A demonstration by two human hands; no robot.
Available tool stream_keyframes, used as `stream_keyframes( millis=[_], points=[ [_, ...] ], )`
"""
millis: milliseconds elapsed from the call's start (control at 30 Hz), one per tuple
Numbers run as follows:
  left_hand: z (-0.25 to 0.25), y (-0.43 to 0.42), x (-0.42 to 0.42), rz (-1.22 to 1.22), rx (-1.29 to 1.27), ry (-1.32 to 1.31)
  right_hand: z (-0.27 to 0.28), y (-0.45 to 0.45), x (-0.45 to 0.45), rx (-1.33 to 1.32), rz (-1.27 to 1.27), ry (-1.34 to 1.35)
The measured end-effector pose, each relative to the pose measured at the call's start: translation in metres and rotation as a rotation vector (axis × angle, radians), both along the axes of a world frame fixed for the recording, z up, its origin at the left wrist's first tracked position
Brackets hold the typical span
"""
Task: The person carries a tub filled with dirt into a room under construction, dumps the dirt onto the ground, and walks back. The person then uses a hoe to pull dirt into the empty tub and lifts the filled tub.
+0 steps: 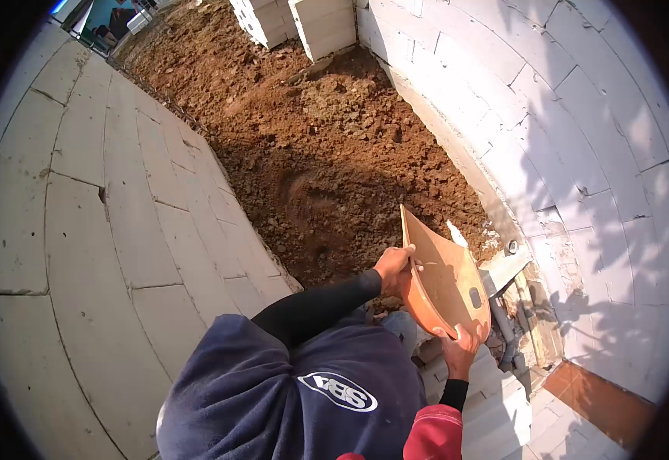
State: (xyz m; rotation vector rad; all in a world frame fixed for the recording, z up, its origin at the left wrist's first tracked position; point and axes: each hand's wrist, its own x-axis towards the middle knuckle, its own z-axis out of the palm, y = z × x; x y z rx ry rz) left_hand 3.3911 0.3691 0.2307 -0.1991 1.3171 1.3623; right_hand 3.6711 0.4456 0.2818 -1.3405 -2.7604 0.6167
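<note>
1. Head view, position: the orange scoop pan (449, 272) is held in front of the torso, to its right, between the person's two hands and above the near edge of the loose soil (327, 153).
2. Axis: the long axis runs from the curved near rim forward and slightly left; the straight far edge faces the soil. The handle slot lies near the right hand (461, 350); the left hand (394, 270) is nearer the far edge.
3. Left grip: closed, pinching the left side rim. The forearm reaches forward and rightward across the front of the torso.
4. Right grip: closed on the curved near rim, fingers over its edge; the underside contact is hidden. The forearm points forward, wrist near the body.
</note>
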Motion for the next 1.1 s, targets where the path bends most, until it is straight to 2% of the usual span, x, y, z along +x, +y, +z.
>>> stream_keyframes(
  millis=[67, 100, 167, 200, 300, 333, 367, 400, 433, 500, 567, 600, 700, 900, 1000, 1100],
  points=[
    [0.005, -0.006, -0.006, -0.057, 0.039, -0.025, -0.01, 0.005, 0.022, 0.142, 0.016, 0.04],
    [-0.007, -0.013, -0.011, -0.064, 0.028, 0.118, -0.014, 0.012, 0.028, 0.108, -0.063, 0.036],
    [0.007, -0.046, -0.03, -0.158, -0.069, 0.262, -0.027, 0.026, 0.043, 0.023, -0.204, 0.026],
    [0.015, -0.069, -0.041, -0.201, -0.126, 0.34, -0.033, 0.034, 0.05, 0.009, -0.214, 0.116],
    [-0.046, -0.172, -0.052, 0.074, -0.49, 0.421, -0.041, 0.046, 0.055, -0.093, -0.452, 0.192],
    [-0.07, -0.21, -0.047, 0.261, -0.496, 0.406, -0.026, 0.047, 0.047, -0.035, -0.461, 0.128],
    [-0.089, -0.248, -0.044, 0.412, -0.494, 0.285, -0.055, 0.06, 0.058, -0.058, -0.498, 0.042],
    [-0.144, -0.296, -0.045, 0.486, -0.463, 0.181, -0.084, 0.074, 0.069, -0.083, -0.531, -0.048],
    [-0.061, -0.29, -0.031, 0.44, -0.64, 0.128, -0.099, 0.08, 0.06, -0.111, -0.53, -0.155],
    [-0.176, -0.376, -0.012, 0.563, -0.719, 0.032, -0.127, 0.086, 0.019, -0.169, -0.475, -0.221],
    [-0.214, -0.418, 0.006, 0.12, -1.068, 0.382, -0.132, 0.086, -0.017, -0.207, -0.4, -0.199],
    [-0.188, -0.41, 0.022, 0.409, -1.147, 0.249, -0.129, 0.085, -0.033, -0.211, -0.364, -0.189],
    [-0.142, -0.377, 0.026, 0.541, -1.101, 0.34, -0.128, 0.078, -0.062, -0.241, -0.282, -0.18],
    [-0.109, -0.337, -0.049, 0.506, -0.985, 0.468, -0.133, 0.064, -0.096, -0.245, -0.221, -0.215],
    [-0.123, -0.352, -0.086, 0.541, -0.908, 0.548, -0.137, 0.057, -0.105, -0.253, -0.218, -0.249],
    [-0.128, -0.372, -0.104, 0.591, -0.814, 0.359, -0.142, 0.048, -0.104, -0.261, -0.238, -0.288]
  ],
)
